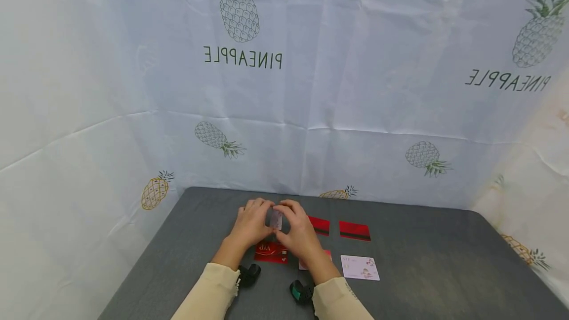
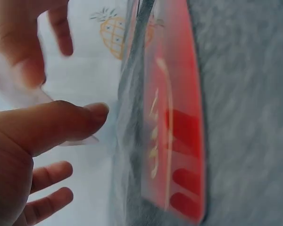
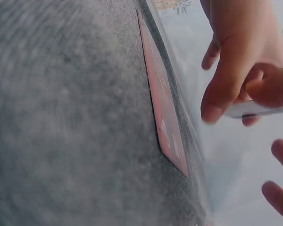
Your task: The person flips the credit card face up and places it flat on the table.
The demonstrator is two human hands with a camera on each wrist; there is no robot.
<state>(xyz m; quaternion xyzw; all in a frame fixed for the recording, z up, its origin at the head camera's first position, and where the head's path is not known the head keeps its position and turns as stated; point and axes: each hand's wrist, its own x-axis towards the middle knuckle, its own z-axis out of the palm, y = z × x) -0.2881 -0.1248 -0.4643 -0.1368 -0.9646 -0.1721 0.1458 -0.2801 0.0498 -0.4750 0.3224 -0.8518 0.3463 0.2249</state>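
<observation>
Above the table's far part, both hands hold one pale pink card (image 1: 276, 219) between them. My left hand (image 1: 251, 223) pinches its left side with thumb and fingers. From the right, my right hand (image 1: 297, 228) pinches the other side. In the right wrist view the held card (image 3: 254, 109) shows nearly edge-on between the fingers; in the left wrist view the left thumb covers part of it. Nearer than the hands lies a red VIP card (image 1: 271, 252). Another card (image 1: 327, 255) is partly hidden under the right wrist.
Two red cards with dark stripes, one (image 1: 321, 226) beside the right hand and another (image 1: 354, 231) further right, lie on the dark grey table (image 1: 426, 260). A pale pink flowered card (image 1: 360, 267) is nearer. A white pineapple-print curtain (image 1: 355, 88) hangs behind the table.
</observation>
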